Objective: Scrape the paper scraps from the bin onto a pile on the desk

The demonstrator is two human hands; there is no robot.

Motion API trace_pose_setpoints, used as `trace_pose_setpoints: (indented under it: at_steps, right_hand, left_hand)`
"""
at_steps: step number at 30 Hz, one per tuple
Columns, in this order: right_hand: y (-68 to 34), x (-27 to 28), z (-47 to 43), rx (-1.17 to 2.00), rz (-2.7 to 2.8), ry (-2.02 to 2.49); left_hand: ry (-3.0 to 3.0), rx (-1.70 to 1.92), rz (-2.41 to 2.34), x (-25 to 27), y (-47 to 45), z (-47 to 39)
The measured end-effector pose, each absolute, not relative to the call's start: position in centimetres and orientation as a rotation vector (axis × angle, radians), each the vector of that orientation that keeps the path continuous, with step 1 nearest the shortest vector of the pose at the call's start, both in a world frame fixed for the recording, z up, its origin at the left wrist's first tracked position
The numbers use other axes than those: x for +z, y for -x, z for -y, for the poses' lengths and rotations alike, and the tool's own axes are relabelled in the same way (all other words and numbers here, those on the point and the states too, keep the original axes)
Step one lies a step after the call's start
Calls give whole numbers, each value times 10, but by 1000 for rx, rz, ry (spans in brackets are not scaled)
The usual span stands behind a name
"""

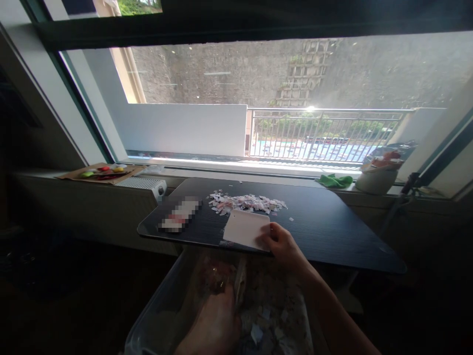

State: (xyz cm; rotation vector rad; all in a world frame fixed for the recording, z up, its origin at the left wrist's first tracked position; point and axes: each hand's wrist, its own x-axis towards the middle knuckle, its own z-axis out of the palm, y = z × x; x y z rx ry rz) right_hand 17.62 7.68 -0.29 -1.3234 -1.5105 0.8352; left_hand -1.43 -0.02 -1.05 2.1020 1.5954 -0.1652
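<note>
My right hand (283,241) pinches the right edge of a flat white card (246,228) that lies at the near edge of the dark table (314,217). Just beyond the card spreads a heap of small torn paper scraps (247,202). Below the table edge, my left hand (216,318) reaches into a clear plastic bin (148,315) with more paper scraps (256,333) in it. Its fingers look closed around something shiny and reddish, too dark and blurred to name.
A blurred-out flat item (181,214) lies on the table's left. Along the sill are a brown board (74,173) with colourful pieces, a white radiator (144,185), a green cloth (334,181) and a pale pot (377,180). A large window stands behind.
</note>
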Motion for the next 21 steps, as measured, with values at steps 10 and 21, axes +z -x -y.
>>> trace_pose_setpoints:
  at_steps: [10,21]
  right_hand:
    - [-165,-7,-72,781,1576,1346]
    - [-174,-4,-110,597,1426,1400]
  left_hand:
    - [-2102,-128,-1580,-6,15,2]
    - [-2134,-149,-1579,-14,17,2]
